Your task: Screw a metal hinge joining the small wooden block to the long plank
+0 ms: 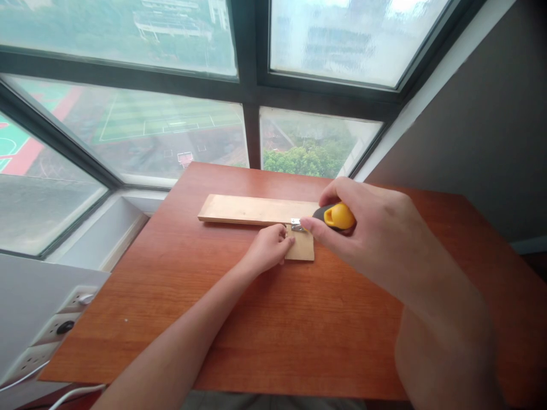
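Note:
My right hand is wrapped round a screwdriver with a yellow and black handle, its tip pointing left at a small metal bracket. The bracket sits where a long pale wooden plank meets a short wooden piece. My left hand rests on the table with fingers curled, pinching at the left edge of the short piece beside the bracket. The screwdriver's shaft is mostly hidden by my fingers.
The wood lies on a reddish-brown wooden table set against large windows. A grey wall runs along the right. A white power strip with plugs and cables lies off the table's left edge.

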Motion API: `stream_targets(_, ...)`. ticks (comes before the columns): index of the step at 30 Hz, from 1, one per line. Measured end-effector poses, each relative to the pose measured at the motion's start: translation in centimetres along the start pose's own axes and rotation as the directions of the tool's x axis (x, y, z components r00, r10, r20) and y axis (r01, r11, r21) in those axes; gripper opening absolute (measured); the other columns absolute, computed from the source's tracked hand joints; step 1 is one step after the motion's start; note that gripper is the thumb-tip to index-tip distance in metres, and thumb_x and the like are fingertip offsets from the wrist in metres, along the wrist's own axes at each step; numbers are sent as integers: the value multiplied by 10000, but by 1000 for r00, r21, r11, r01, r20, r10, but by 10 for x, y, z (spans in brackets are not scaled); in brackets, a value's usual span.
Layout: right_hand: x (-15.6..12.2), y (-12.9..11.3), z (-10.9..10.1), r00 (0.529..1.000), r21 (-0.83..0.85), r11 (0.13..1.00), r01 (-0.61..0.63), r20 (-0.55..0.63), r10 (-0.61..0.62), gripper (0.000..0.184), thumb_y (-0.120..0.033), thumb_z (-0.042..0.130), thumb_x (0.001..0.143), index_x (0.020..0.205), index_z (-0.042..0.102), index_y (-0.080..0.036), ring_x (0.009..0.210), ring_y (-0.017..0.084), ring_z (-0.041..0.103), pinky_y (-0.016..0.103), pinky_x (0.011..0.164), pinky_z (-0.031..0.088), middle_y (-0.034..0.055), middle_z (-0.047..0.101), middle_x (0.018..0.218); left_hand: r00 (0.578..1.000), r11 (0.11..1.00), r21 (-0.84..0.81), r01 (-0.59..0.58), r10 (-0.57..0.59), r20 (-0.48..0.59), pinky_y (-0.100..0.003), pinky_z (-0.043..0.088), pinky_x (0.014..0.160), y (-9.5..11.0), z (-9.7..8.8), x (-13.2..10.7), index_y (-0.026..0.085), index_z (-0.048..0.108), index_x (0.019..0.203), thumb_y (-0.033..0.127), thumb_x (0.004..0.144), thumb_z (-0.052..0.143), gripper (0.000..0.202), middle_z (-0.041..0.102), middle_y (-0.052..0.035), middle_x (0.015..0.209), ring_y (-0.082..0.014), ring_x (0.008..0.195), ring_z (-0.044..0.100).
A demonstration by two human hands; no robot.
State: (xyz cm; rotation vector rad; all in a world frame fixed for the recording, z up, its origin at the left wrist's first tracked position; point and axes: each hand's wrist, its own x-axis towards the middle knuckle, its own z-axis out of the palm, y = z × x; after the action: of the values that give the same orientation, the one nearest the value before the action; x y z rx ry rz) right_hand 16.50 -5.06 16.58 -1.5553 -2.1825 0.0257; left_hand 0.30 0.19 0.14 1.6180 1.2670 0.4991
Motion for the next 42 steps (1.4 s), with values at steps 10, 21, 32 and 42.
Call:
stream_targets(10, 2, 5, 1, 999, 3, 1000, -23, 24, 23, 304, -510, 593, 854, 751, 618, -225, 639, 140, 529, 292, 576, 330, -33, 630, 704, 1000, 1000, 0, -9, 9, -7, -239, 403, 484, 0, 0, -1, 203, 482, 745, 360, 846, 481, 186, 551, 31, 469, -157, 457, 583)
stream_targets(21, 2, 4, 1, 998, -1, 999, -40, 42, 40, 280, -472, 651, 807, 719, 584, -214, 588, 135, 512, 282, 548, 348, -34, 606, 653, 1000, 1000, 2, 3, -3, -2, -237, 397, 487, 2, -1, -1, 193, 514, 742, 326, 832, 500, 161, 550, 28, 460, -153, 453, 573)
stream_targets(32, 0, 18, -1, 998, 12, 999, 51, 31, -51, 254, -242, 629, 794, 1040, 565, -222, 852, 180, 599, 299, 712, 437, 20, 645, 1024, 1000, 1000, 2, 4, -4, 6, -238, 394, 489, -5, 0, 2, 206, 492, 767, 420, 848, 527, 232, 551, 41, 450, -156, 443, 576)
stream_targets(42, 4, 18, 2, 997, 23, 998, 62, -37, -61, 250, -164, 564, 803, 1051, 546, -192, 855, 171, 574, 301, 753, 434, 42, 608, 1030, 1000, 1000, -11, -7, 8, 18, -237, 386, 493, -8, 0, 3, 206, 489, 754, 444, 856, 527, 261, 550, 40, 452, -151, 443, 568)
